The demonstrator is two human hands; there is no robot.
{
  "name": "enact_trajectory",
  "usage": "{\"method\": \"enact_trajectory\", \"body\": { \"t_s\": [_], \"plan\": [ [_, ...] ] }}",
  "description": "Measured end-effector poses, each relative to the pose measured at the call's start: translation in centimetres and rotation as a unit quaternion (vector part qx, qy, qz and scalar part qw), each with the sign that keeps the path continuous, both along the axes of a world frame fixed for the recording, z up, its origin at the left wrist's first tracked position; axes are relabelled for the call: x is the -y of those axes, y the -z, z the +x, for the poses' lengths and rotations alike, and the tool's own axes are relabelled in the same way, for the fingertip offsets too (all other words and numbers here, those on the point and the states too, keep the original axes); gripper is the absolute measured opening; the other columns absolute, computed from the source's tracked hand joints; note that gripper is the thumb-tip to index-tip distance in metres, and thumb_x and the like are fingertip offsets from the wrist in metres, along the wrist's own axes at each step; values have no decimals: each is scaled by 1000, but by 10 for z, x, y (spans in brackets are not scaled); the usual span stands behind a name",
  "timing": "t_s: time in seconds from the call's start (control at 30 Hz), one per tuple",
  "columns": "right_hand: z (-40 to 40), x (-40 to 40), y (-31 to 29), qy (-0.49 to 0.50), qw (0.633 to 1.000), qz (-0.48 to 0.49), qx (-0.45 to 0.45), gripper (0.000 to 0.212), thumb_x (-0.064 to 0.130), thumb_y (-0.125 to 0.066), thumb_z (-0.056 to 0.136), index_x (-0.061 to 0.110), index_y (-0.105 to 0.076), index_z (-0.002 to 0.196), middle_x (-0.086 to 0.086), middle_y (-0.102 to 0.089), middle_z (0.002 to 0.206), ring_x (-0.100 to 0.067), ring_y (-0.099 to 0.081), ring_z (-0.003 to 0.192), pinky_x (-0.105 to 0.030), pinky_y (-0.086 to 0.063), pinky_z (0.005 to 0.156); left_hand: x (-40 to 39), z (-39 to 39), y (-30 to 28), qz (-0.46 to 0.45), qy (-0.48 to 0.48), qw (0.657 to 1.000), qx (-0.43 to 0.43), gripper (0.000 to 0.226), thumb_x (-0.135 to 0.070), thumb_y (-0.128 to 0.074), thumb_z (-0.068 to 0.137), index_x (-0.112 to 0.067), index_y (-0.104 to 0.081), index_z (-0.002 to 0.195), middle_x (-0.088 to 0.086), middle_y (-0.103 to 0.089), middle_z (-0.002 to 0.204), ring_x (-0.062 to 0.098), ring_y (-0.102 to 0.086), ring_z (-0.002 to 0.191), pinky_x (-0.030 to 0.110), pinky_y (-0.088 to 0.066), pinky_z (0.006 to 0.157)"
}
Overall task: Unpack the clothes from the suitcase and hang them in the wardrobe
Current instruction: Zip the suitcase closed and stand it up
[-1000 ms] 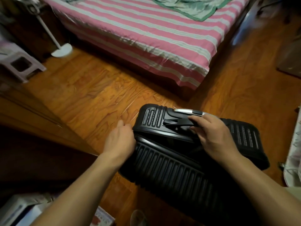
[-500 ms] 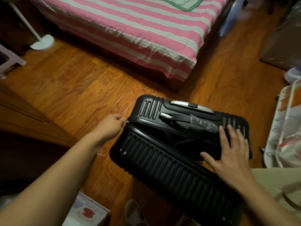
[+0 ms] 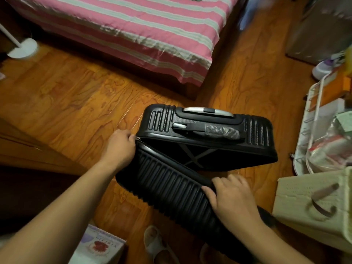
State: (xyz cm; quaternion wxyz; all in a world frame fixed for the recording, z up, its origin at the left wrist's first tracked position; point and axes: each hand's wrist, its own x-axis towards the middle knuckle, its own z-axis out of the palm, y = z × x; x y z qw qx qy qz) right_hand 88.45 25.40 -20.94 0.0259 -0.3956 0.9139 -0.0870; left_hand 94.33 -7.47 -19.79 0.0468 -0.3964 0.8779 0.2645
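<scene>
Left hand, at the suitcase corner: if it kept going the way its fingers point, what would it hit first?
Most likely the suitcase's far half, right beside the left hand; depth is hard to judge.

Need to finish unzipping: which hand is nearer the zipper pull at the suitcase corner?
Left. The left hand pinches at the zipper pull on the black suitcase; the right hand grips the near shell's edge, well along from that corner.

bedroom at home | striped bed (image 3: pixel 152 33) | wooden floor (image 3: pixel 76 103)
</scene>
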Motion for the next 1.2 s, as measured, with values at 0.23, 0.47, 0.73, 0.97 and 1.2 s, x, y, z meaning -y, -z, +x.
{"method": "enact_trajectory", "body": {
  "t_s": [0.23, 0.47, 0.73, 0.97, 1.2],
  "plan": [
    [-52, 19, 15, -26, 997, -66, -37, 44, 50, -40, 101, 19, -62, 79, 6, -56, 73, -19, -53, 73, -36, -36, 76, 2, -13, -21, -65, 149, 986, 30, 9, -21, -55, 96, -24, -57, 89, -6, -33, 117, 19, -39, 108, 42, -45, 90],
    [-104, 33, 4, 7, 999, -45, -26, 97, 70, -54, 80, 13, -28, 154, -14, -24, 159, -32, -15, 150, -57, -15, 122, 7, -10, -13, 7, 33, 999, 30, 32, -37, -39, 106, -16, -61, 96, 4, -47, 118, 28, -53, 106, 46, -46, 98],
    [-127, 43, 8, 46, 996, -73, 21, 80, 58, -70, 76, 12, -46, 136, -5, -48, 126, -21, -36, 126, -56, -25, 119, -5, -27, -13, 36, -2, 999, 12, 23, -30, -43, 106, -20, -56, 90, -1, -38, 114, 18, -41, 108, 40, -39, 101],
    [-125, 45, 11, 60, 993, -97, 36, 77, 63, -70, 72, 15, -49, 129, -3, -50, 119, -23, -41, 118, -60, -36, 111, 27, -25, -45, -139, 213, 967, 35, 18, -30, -53, 101, -24, -60, 85, -7, -59, 78, 17, -61, 75, 34, -47, 59],
    [-119, 44, 12, 55, 989, -125, 52, 64, 48, -82, 71, 13, -58, 119, 0, -55, 110, -14, -38, 111, -64, -34, 108, 33, -61, -52, 11, 161, 974, 157, 22, -32, -46, 106, -22, -63, 95, -1, -65, 94, 16, -60, 85, 35, -48, 74]
  ]
}}
